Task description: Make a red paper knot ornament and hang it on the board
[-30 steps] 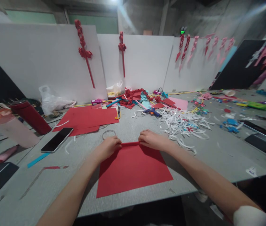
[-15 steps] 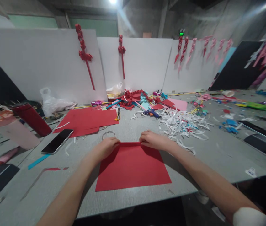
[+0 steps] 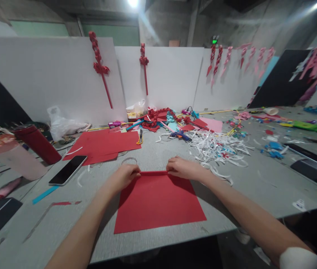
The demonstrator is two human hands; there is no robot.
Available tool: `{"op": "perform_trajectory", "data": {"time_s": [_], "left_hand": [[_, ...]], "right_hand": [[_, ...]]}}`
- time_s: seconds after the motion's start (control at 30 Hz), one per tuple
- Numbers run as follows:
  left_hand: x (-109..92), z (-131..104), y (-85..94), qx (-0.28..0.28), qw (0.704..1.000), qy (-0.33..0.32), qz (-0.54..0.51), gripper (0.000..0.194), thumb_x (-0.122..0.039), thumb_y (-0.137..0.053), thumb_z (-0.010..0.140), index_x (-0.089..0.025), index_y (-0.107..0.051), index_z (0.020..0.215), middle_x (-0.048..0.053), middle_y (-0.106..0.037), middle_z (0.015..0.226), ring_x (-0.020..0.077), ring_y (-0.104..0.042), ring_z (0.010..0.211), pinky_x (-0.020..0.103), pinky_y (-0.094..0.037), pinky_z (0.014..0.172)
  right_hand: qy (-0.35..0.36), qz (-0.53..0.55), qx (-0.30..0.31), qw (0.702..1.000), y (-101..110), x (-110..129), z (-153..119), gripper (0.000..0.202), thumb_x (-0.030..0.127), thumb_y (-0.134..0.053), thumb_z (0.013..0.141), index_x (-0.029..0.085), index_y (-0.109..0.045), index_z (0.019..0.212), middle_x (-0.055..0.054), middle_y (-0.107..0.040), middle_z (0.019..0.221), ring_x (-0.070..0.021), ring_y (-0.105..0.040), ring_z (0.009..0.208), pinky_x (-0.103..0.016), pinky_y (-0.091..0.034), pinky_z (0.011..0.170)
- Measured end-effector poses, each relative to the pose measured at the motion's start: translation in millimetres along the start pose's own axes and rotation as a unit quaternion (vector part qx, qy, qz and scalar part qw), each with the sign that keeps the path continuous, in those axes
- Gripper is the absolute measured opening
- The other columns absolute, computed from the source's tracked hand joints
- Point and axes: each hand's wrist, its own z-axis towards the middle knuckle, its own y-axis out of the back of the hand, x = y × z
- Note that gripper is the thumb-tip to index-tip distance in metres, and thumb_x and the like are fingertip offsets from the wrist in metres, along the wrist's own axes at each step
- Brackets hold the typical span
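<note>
A red sheet of paper [image 3: 160, 205] lies flat on the grey table [image 3: 136, 243], its far edge turned up into a narrow fold or roll. At the left end of that edge my left hand [image 3: 126, 175] pinches the paper, fingers closed. My right hand [image 3: 182, 168] pinches the same edge farther right, the fingers bent over it. Between the hands a short stretch of the folded edge shows. The fingertips are partly hidden behind the knuckles. Just beyond my left hand lies a thin metal ring [image 3: 129, 160].
More red sheets [image 3: 105, 144] carry a small cutter [image 3: 140, 137] at back left. Near them are a phone [image 3: 68, 170], a red flask [image 3: 37, 144] and a pink bottle [image 3: 15, 157]. White paper strips [image 3: 217, 145] and a blue glue gun [image 3: 182, 135] lie behind my right hand.
Both hands keep their pinch on the paper's far edge. My left hand has shifted slightly left, and the edge looks more tightly turned over. The whole view has tipped slightly.
</note>
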Motion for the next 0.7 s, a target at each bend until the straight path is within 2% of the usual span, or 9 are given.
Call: {"op": "perform_trajectory", "data": {"time_s": [0.2,0.4,0.7], "left_hand": [[0.3,0.5,0.6,-0.021,0.999,0.019,-0.037,0.015,-0.027,-0.068,0.091,-0.016,-0.077,0.088,0.006,-0.073,0.079,0.0172,-0.06,0.071,0.03,-0.038,0.067],[-5.4,-3.4,0.5,0.022,0.998,0.012,-0.051,0.021,-0.028,-0.06,0.092,-0.016,-0.077,0.091,0.005,-0.073,0.078,0.0172,-0.061,0.069,0.03,-0.039,0.065],[-47.2,-5.5,-11.4,0.05,0.998,-0.033,-0.021,0.032,-0.032,-0.051,0.102,-0.019,-0.078,0.091,0.008,-0.078,0.089,0.0192,-0.066,0.076,0.029,-0.04,0.067]], "right_hand": [[-0.015,0.001,0.002,1.0,2.1,3.3,0.4,0.009,0.02,-0.065,0.099,0.018,-0.074,0.097,-0.008,-0.073,0.101,-0.0227,-0.067,0.097,-0.034,-0.043,0.094],[-0.008,-0.008,0.009,1.0,1.5,4.3,-0.4,0.01,0.02,-0.064,0.1,0.019,-0.074,0.096,-0.007,-0.072,0.099,-0.0228,-0.066,0.097,-0.035,-0.043,0.096],[0.02,-0.041,0.023,0.999,3.4,25.8,3.1,0.012,0.021,-0.063,0.102,0.018,-0.074,0.098,-0.008,-0.072,0.1,-0.0236,-0.065,0.101,-0.037,-0.042,0.098]]}}
